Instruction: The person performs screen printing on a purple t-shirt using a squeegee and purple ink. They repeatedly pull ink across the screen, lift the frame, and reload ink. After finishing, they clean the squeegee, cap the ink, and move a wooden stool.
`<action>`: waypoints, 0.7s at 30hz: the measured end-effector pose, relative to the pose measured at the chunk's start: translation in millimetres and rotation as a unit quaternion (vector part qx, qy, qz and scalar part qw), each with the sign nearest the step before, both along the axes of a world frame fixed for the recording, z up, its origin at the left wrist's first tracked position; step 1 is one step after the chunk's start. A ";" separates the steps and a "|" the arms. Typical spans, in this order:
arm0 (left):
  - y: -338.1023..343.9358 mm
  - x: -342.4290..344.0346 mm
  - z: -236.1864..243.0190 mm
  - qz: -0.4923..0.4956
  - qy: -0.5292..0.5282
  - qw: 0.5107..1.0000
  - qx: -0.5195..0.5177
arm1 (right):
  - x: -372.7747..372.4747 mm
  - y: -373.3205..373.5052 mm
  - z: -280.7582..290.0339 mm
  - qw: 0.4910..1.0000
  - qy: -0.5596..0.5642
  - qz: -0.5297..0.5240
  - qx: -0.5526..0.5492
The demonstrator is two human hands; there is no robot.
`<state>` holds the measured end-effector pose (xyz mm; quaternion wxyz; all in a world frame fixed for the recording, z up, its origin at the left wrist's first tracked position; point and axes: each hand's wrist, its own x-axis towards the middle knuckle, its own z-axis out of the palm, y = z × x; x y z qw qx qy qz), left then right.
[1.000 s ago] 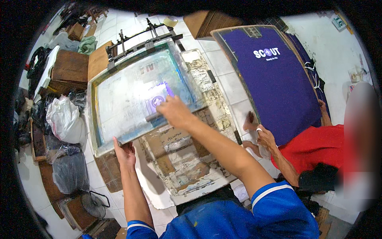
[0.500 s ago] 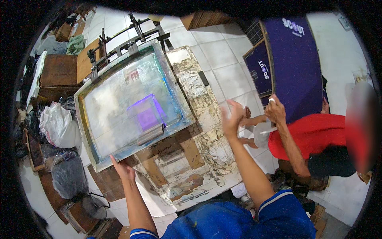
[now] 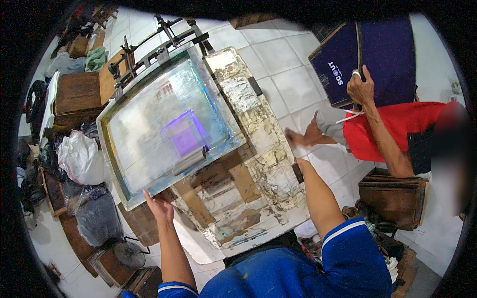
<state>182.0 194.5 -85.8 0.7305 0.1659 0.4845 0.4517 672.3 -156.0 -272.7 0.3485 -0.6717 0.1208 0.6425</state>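
Observation:
A screen printing frame, with pale mesh and a blue-stained border, is tilted over a worn, paint-crusted board. My left hand grips the frame's near left corner, thumb along its edge and fingers underneath. Inside the frame, purple ink lies on the mesh by a squeegee at the near side. My right hand reaches the board's right edge, by a dark strip; its fingers are hidden under the board. Clamps hold the frame's far side.
A co-worker in red and black stands at the right, one hand on a dark blue printed panel. Stacked boards stand nearby. At the left are cardboard boxes, a white bag and a fan.
My right hand has come down from the air to the board's right edge and under it. My left hand stays on the frame. The co-worker has shifted the blue panel to the right.

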 end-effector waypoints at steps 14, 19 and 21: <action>1.6 -4.8 -9.7 -0.024 0.021 0.999 -0.006 | -36.6 -145.2 66.9 0.742 -0.024 -0.654 0.146; 4.4 -12.2 -3.9 -0.134 0.032 0.990 -0.005 | -52.0 -217.6 210.9 0.670 -0.213 -0.681 0.206; 1.7 -7.2 -2.3 -0.088 0.049 0.995 -0.017 | -49.1 -247.9 286.2 0.633 -0.262 -0.684 0.250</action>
